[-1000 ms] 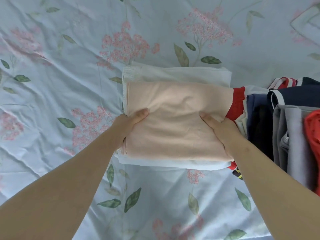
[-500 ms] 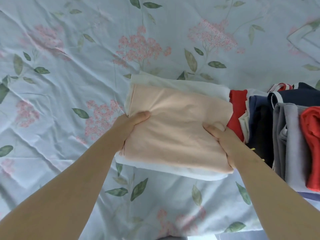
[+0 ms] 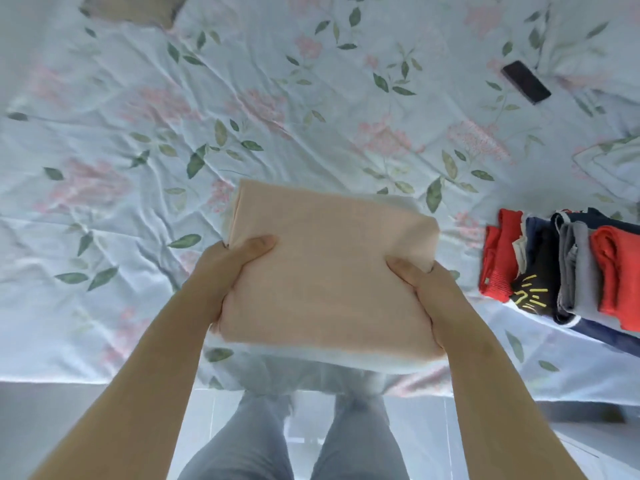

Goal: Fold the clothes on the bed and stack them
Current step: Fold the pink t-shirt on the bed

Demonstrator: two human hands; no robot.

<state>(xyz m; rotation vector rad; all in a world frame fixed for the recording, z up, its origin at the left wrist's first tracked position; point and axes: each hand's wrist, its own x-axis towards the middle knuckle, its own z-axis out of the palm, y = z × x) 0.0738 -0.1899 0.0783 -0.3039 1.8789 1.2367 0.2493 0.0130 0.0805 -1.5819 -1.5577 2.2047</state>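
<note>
A folded peach cloth (image 3: pixel 322 271) lies on top of a folded white cloth (image 3: pixel 346 358), and the person holds the two together as one small stack in front of the body, over the near edge of the bed (image 3: pixel 138 168). The left hand (image 3: pixel 228 268) takes the stack's left side and the right hand (image 3: pixel 426 292) its right side. Each grip is closed on the stack, with the thumb pressed flat on the peach cloth and the fingers tucked under, out of sight. The white cloth shows only as a strip along the near edge and a corner at the far right. The stack looks lifted off the flowered sheet, though how far cannot be told. To the right, on the bed and apart from the held stack, sits a pile of folded clothes (image 3: pixel 561 271) in red, navy, grey and black, the black piece marked with yellow strokes. A dark phone (image 3: pixel 526 82) lies on the sheet at the far right, well away from both. A tan cushion (image 3: pixel 135 8) shows at the far left corner. Below the stack are the person's legs in grey trousers (image 3: pixel 249 445), standing on a pale floor (image 3: pixel 52 410).
</note>
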